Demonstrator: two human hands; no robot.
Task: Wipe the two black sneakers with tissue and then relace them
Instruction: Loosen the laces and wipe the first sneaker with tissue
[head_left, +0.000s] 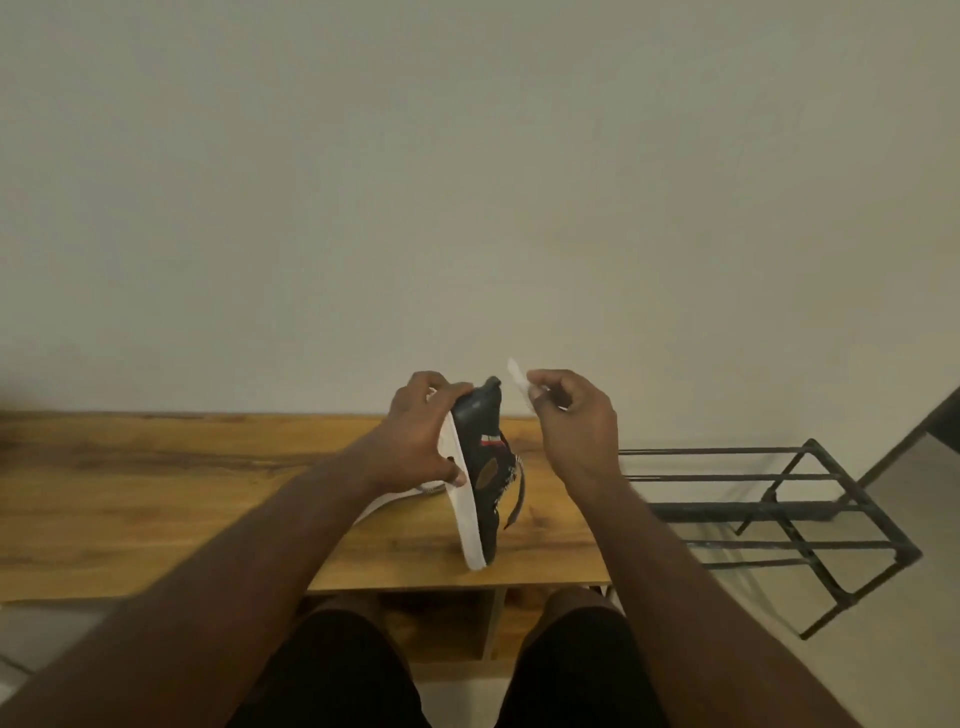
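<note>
A black sneaker (485, 462) with a white sole stands on its side on the wooden bench (156, 499), toe pointing away. My left hand (423, 434) grips it by the sole, fingers over the toe end and thumb on the sole's edge. A dark lace hangs loose from its upper. My right hand (569, 415) hovers just right of the toe and pinches a white tissue (519, 384); the tissue is apart from the shoe. Behind my left forearm, a white sole (400, 499) of a second shoe peeks out on the bench, mostly hidden.
A black metal shoe rack (795, 514) stands on the floor to the right of the bench. A plain wall rises directly behind the bench. My knees (571, 623) are close to the bench's front edge, above open compartments underneath.
</note>
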